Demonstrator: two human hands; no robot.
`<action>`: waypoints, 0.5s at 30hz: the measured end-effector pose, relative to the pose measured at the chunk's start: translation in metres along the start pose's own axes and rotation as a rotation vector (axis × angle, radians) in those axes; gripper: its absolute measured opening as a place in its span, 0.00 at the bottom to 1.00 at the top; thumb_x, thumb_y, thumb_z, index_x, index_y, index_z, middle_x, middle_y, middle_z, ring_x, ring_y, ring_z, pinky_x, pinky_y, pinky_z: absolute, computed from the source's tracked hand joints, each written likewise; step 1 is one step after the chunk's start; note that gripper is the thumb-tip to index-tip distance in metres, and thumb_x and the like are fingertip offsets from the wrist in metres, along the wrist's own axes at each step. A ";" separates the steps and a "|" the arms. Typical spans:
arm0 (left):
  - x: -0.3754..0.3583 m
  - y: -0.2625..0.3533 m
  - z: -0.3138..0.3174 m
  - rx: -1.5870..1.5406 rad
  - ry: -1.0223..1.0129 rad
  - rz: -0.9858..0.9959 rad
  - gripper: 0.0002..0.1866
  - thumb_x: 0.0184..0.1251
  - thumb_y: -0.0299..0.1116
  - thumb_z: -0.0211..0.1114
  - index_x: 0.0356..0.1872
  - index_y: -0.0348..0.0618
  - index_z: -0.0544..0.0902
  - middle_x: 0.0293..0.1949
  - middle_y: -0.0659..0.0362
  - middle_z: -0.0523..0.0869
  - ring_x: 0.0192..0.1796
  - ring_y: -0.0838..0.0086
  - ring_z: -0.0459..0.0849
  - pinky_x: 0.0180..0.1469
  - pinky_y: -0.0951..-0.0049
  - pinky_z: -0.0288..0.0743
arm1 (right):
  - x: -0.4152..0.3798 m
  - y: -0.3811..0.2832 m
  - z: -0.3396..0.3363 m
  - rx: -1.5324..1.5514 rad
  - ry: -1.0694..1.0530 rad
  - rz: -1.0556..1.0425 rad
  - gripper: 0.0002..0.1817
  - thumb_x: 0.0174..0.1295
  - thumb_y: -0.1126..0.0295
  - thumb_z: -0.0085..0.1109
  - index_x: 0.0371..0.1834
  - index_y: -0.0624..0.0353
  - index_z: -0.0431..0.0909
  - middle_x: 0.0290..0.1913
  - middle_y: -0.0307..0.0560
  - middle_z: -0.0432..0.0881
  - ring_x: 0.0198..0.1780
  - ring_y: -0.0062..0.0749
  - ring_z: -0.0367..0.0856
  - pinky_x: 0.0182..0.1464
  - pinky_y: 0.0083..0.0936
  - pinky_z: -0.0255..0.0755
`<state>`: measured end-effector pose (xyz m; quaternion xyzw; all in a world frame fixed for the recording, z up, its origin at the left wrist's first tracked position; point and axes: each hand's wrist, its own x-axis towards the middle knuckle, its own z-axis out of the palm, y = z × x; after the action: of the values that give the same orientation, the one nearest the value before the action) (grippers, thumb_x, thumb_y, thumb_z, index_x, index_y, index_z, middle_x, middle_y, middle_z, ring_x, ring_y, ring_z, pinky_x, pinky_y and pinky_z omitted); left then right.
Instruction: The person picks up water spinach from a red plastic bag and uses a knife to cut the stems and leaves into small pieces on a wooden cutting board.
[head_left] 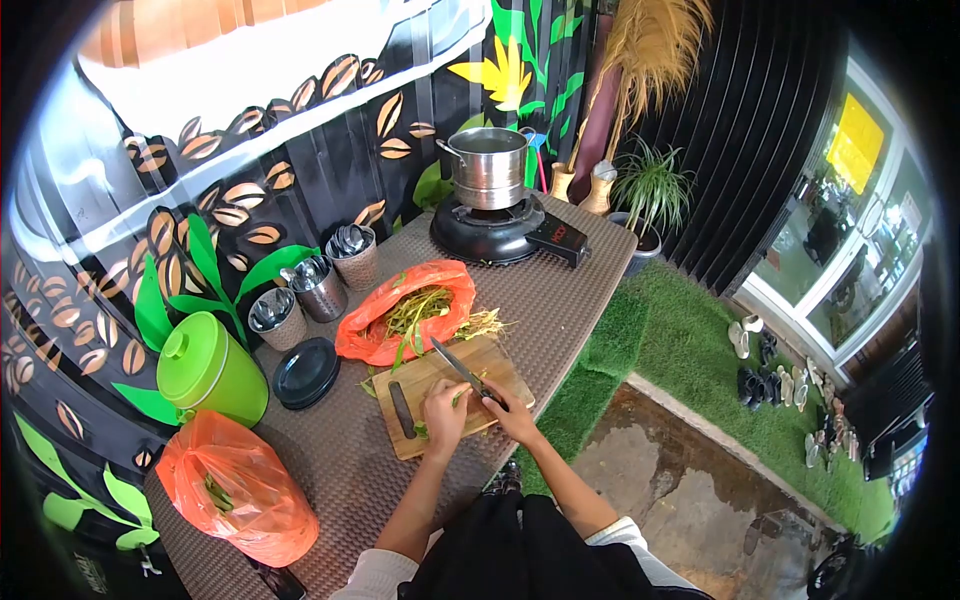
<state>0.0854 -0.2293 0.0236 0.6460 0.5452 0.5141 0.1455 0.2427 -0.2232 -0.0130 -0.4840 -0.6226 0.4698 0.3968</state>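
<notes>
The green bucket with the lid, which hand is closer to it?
Left. The left hand is over the cutting board, on the side toward the green bucket; the right hand, holding the knife, is farther off, beyond the left.

This was a cooking area, probably a café's, though the dark edges hid much: a cutting board (pixel 497 362) lay near, a pot (pixel 488 168) stood on a stove (pixel 490 240) far off, and painted coffee beans (pixel 341 77) decorated the left wall (pixel 330 155).
</notes>
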 end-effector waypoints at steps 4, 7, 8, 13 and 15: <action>-0.002 0.000 0.001 -0.022 0.004 -0.039 0.08 0.51 0.21 0.67 0.34 0.37 0.86 0.28 0.53 0.80 0.31 0.63 0.80 0.35 0.68 0.72 | 0.003 0.000 0.012 -0.087 0.086 -0.010 0.23 0.66 0.65 0.53 0.63 0.57 0.68 0.55 0.48 0.77 0.56 0.31 0.73 0.59 0.26 0.64; -0.002 0.000 0.001 0.033 0.048 -0.071 0.08 0.51 0.23 0.68 0.34 0.38 0.86 0.29 0.52 0.81 0.33 0.61 0.81 0.37 0.67 0.73 | 0.009 0.006 0.013 -0.091 0.203 0.025 0.22 0.65 0.63 0.53 0.62 0.55 0.70 0.48 0.51 0.80 0.49 0.33 0.79 0.52 0.27 0.69; -0.002 0.001 -0.001 0.031 0.062 -0.110 0.07 0.52 0.26 0.67 0.34 0.39 0.86 0.29 0.52 0.81 0.33 0.60 0.81 0.37 0.67 0.73 | 0.011 0.006 0.012 -0.052 0.255 0.089 0.22 0.64 0.61 0.53 0.62 0.52 0.70 0.46 0.56 0.82 0.49 0.37 0.81 0.50 0.29 0.71; -0.003 -0.018 0.001 -0.112 0.183 -0.243 0.07 0.57 0.29 0.66 0.35 0.38 0.85 0.31 0.51 0.84 0.36 0.63 0.83 0.40 0.69 0.73 | 0.011 -0.008 0.001 0.004 0.158 0.234 0.19 0.61 0.58 0.56 0.50 0.57 0.78 0.30 0.49 0.83 0.36 0.34 0.83 0.37 0.30 0.72; -0.003 -0.025 -0.001 -0.044 0.169 -0.392 0.08 0.60 0.30 0.65 0.35 0.36 0.84 0.30 0.53 0.85 0.35 0.69 0.83 0.40 0.72 0.74 | 0.011 -0.012 0.000 -0.137 0.178 0.185 0.18 0.59 0.57 0.58 0.44 0.58 0.81 0.24 0.47 0.82 0.31 0.33 0.83 0.32 0.31 0.72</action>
<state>0.0713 -0.2233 0.0037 0.4786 0.6594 0.5402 0.2105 0.2380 -0.2135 -0.0013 -0.6049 -0.5685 0.4160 0.3713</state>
